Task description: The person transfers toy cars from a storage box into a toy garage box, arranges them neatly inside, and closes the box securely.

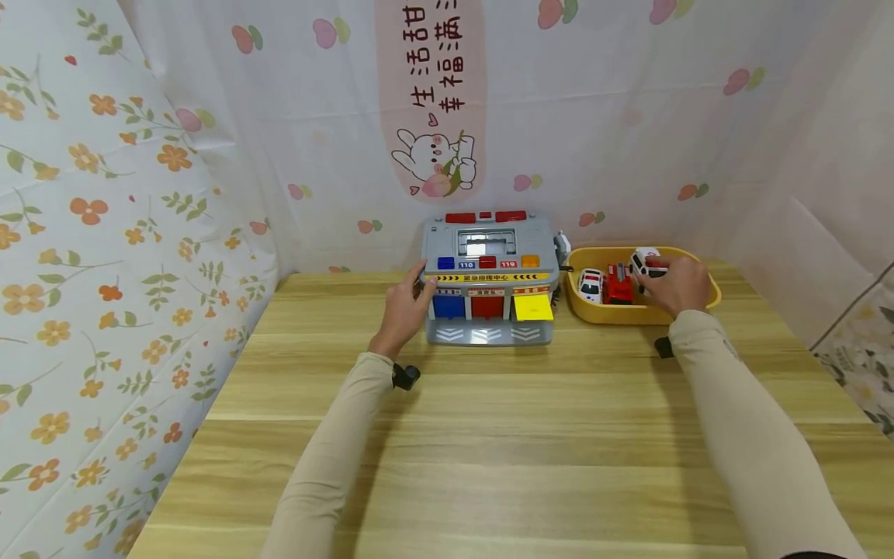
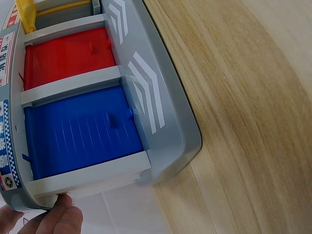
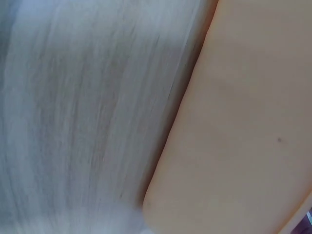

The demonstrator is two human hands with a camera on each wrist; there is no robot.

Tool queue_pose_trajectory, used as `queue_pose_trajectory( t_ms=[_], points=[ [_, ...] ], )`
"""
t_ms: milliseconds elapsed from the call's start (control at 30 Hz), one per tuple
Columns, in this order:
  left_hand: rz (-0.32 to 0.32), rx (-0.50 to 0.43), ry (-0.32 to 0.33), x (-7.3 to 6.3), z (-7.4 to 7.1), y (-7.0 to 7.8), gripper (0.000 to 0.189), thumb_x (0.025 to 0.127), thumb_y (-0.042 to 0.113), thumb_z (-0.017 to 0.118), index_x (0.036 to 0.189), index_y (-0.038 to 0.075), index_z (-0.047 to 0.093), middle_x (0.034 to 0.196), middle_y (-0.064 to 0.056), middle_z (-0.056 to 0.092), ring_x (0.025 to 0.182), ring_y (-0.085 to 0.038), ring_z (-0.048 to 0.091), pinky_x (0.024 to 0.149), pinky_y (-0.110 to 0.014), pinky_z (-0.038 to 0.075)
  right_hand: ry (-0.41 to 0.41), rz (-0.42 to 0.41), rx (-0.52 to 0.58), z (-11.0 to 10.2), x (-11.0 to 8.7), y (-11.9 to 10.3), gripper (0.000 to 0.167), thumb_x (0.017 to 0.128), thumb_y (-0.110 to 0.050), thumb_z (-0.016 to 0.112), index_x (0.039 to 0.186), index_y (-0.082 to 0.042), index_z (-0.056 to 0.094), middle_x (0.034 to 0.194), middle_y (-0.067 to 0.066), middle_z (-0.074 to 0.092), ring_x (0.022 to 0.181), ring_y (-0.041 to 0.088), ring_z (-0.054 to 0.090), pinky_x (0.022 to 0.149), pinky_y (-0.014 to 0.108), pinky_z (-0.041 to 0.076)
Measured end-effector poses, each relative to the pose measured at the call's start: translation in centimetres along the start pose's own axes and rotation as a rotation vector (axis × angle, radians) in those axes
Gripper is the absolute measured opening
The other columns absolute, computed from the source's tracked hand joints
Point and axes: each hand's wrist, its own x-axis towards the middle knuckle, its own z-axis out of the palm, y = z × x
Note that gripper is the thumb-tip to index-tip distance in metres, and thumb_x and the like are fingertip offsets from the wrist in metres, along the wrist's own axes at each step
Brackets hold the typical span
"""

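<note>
A grey toy emergency garage stands against the wall. Its blue door and red door are down, while the yellow door is swung up and out. My left hand grips the garage's left edge, fingers under the rim in the left wrist view. At the right, my right hand pinches a white toy car with dark windows over the yellow bin. Inside the bin lie a white toy car and a red toy truck. The right wrist view hides the hand.
A wooden table extends in front of the garage and bin. Behind them hangs a printed cloth, with a flowered cloth along the left. A grey part juts from the garage's right side, close to the bin.
</note>
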Motion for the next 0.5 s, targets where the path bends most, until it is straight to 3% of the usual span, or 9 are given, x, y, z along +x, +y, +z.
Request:
queue_pose_trajectory(
  t_ms=[200,500],
  points=[
    [0.012,-0.009,-0.004,0.0,-0.1,0.1,0.056,0.105,0.036,0.048,0.153,0.010,0.042,0.133,-0.021,0.065,0.123,-0.029,0.065,0.102,-0.043,0.053,0.027,0.000,0.052,-0.7,-0.5,-0.1,0.048,0.091,-0.032,0.071,0.128,-0.001,0.066,0.115,0.037,0.064,0.100,0.047,0.054,0.070,0.043,0.043],
    [0.005,0.007,0.000,-0.1,-0.1,0.1,0.055,0.105,0.037,0.048,0.153,0.011,0.042,0.122,-0.020,0.069,0.107,-0.027,0.068,0.095,-0.043,0.056,0.048,-0.061,0.089,-1.6,-1.7,-0.5,0.047,0.090,-0.028,0.073,0.122,0.006,0.068,0.114,0.036,0.065,0.098,0.044,0.054,0.072,0.041,0.042]
  ],
)
